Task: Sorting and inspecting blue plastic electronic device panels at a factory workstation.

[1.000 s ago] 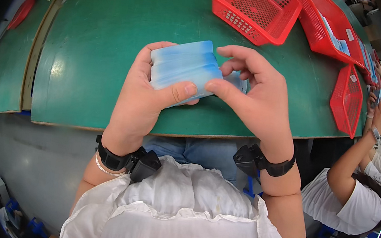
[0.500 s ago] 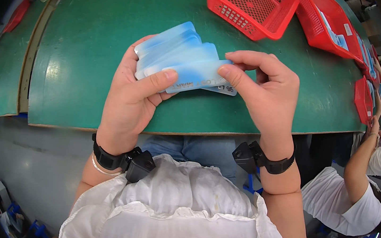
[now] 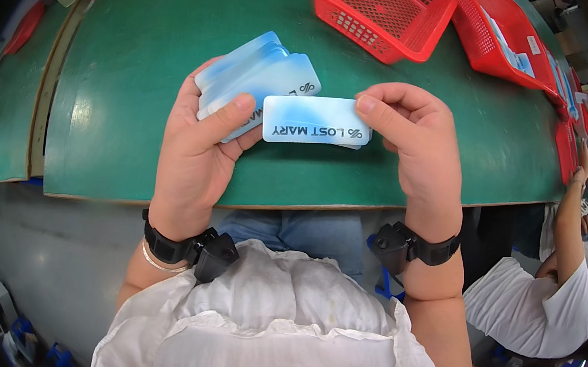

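Note:
A fanned stack of glossy blue-and-white rectangular plates [image 3: 253, 68] with rounded corners rests in my left hand [image 3: 201, 132], its thumb pressed on top. My right hand [image 3: 418, 129] pinches the right end of a blue-and-white plate [image 3: 309, 121] between thumb and fingers. Dark print runs along that plate. Behind its lower right edge another piece peeks out, so it seems more than one is held there. The left end of the plate sits close beside the stack, above the green tabletop [image 3: 152, 27].
A red mesh basket [image 3: 427, 52] stands at the far side of the table. Right of it a longer red basket [image 3: 534, 81] holds blue-and-white pieces. At the far right, people in white work with their hands by the red baskets. Black devices are strapped to both my wrists.
My right hand has drawn its plate away from the fanned stack, so its printed face now shows whole. My left hand still holds the remaining stack, now less spread.

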`<state>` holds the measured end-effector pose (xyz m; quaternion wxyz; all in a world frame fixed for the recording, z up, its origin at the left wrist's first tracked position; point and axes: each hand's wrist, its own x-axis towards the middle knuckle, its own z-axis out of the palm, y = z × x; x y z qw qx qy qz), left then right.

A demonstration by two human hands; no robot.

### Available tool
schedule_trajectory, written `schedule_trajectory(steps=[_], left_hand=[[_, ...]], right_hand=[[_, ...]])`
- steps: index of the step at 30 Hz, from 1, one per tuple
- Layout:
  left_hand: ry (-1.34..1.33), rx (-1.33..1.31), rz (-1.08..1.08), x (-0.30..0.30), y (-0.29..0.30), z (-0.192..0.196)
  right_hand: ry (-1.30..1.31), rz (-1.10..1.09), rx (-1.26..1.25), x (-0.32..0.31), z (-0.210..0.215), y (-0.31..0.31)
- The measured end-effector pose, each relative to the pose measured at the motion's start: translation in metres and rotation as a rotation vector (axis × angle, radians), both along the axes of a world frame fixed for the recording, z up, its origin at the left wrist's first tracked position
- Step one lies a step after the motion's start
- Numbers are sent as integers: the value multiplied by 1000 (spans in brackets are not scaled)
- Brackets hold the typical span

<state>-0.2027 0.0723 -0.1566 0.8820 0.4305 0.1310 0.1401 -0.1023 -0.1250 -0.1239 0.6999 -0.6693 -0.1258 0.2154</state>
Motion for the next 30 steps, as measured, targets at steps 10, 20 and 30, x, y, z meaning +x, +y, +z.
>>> schedule_trajectory(steps=[10,20,30], left_hand=[[-42,44,163,2,2,-1],[48,96,28,1,-4,4],[94,122,-114,1,-7,5]], right_hand=[[27,-46,-26,-2,-11,-15],[-835,-138,-622,-4,-29,-10],[-266,1,-171,-12,-11,7]])
